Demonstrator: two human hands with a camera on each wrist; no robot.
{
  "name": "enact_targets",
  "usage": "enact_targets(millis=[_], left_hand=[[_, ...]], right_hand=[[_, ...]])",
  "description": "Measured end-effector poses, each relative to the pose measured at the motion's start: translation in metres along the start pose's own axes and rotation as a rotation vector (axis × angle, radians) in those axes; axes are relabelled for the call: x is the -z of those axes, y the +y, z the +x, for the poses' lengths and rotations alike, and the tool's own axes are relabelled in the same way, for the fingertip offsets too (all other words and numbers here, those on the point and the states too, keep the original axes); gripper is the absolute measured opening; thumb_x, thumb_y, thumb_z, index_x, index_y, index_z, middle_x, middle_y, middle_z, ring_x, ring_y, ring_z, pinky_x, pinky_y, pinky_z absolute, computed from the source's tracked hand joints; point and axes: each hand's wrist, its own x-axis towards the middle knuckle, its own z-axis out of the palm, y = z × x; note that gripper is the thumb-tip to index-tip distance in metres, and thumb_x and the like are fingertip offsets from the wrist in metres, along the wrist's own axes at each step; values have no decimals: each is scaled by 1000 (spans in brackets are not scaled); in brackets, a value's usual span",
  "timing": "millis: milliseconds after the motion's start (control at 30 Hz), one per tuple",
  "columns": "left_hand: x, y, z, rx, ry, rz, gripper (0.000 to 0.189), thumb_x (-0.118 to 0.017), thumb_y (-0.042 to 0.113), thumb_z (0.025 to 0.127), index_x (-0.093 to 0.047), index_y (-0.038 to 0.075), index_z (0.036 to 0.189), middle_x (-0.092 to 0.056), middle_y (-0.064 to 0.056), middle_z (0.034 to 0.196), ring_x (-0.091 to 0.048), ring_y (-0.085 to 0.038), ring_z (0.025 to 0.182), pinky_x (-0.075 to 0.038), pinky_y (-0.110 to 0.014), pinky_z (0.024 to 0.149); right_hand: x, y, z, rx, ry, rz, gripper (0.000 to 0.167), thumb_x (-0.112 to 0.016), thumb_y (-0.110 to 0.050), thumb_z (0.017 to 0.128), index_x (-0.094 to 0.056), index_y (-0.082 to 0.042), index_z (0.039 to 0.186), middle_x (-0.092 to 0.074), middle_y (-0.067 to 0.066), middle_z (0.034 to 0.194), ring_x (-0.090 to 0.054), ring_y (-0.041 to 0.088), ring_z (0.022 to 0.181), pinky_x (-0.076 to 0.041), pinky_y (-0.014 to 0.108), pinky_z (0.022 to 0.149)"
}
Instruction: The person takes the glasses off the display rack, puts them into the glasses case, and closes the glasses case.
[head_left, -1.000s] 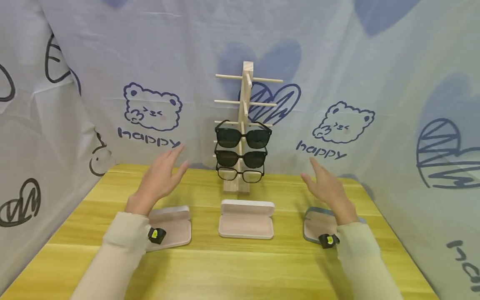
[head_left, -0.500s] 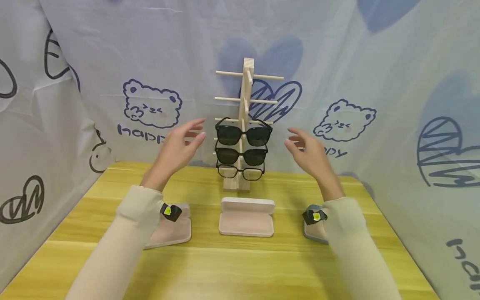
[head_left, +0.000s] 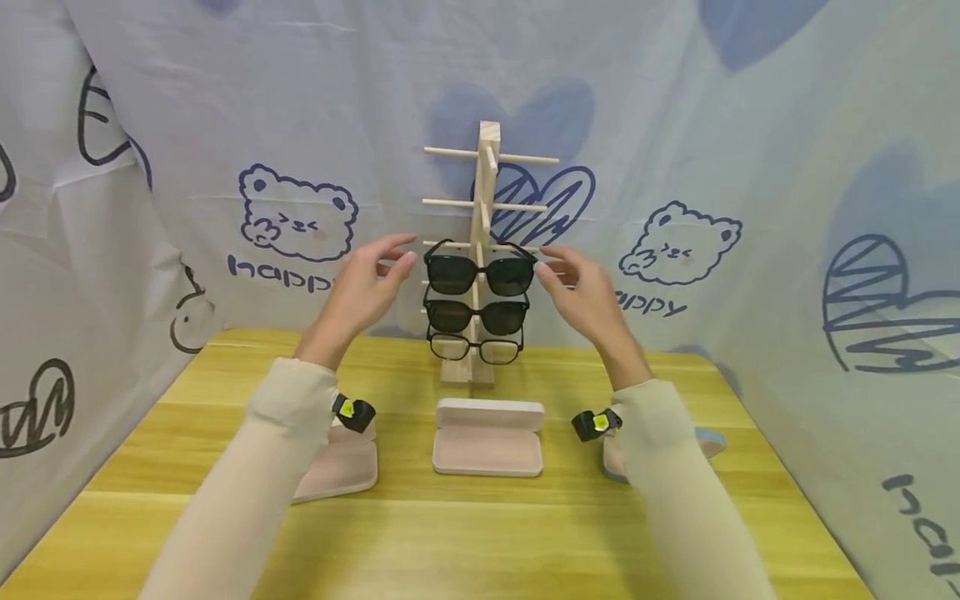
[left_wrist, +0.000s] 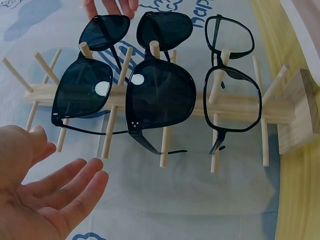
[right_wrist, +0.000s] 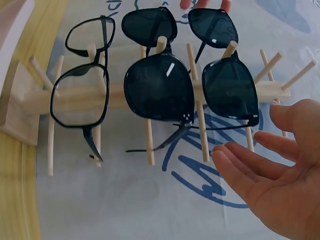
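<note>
A wooden rack (head_left: pixel 486 175) with crossing pegs bears three pairs of eyewear. Uppermost hang black sunglasses (head_left: pixel 453 275); below them is a second pair of sunglasses (head_left: pixel 452 317), then clear-lens glasses (head_left: pixel 450 347) with a thin black frame. To the left of the top pair is my left hand (head_left: pixel 365 287), thumb and fingers apart, nothing between them. My right hand (head_left: pixel 579 292) is closer, its fingertips right at the top pair's right end. Both wrist views show relaxed, parted fingers, the left hand (left_wrist: pixel 55 192) and right hand (right_wrist: pixel 272 170) each beside the top sunglasses' temple arms.
Three glasses cases lie opened on the wooden table (head_left: pixel 480 542): a white case (head_left: pixel 487 450) in the middle, a pale case (head_left: pixel 345 467) at left, and a blue-edged case (head_left: pixel 708 442) at right, partly under my forearm. A printed cloth (head_left: pixel 675 108) hangs behind the rack.
Both hands have risen from above the side cases and moved inward towards the top sunglasses, the right one travelling further in the last half second. The eyewear stays on the rack.
</note>
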Motion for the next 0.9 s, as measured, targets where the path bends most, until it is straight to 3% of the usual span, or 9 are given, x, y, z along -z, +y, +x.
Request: enact_targets(millis=[233, 400, 600, 900], left_hand=[[-6, -1, 5, 3, -3, -31, 41, -53, 25, 109, -55, 15, 149, -68, -19, 135, -74, -34, 104, -64, -46, 86], [-12, -2, 9, -8, -8, -45, 39, -53, 22, 109, -57, 12, 147, -69, -22, 132, -75, -36, 100, -65, -46, 85], [-19, 1, 8, -22, 34, -97, 33, -55, 17, 108, -64, 8, 139, -69, -19, 131, -76, -35, 99, -65, -44, 87], [-22, 9, 5, -68, 113, -123, 29, -58, 16, 106, -70, 4, 130, -75, -18, 122, -78, -33, 93, -65, -45, 86]], right_hand=[[-9, -3, 4, 12, 10, 30, 44, -61, -28, 105, -60, -7, 143, -66, 21, 138, -68, 39, 120, -56, 51, 104], [-15, -3, 6, 3, 30, 31, 42, -61, -25, 105, -60, -7, 143, -69, 22, 131, -72, 39, 108, -60, 51, 95], [-21, -4, 5, 12, 86, 34, 38, -62, -20, 105, -63, -4, 139, -73, 23, 123, -75, 40, 98, -62, 49, 84], [-20, -13, 3, 12, 147, 116, 36, -62, -14, 104, -65, -3, 137, -72, 21, 126, -77, 36, 99, -62, 48, 92]])
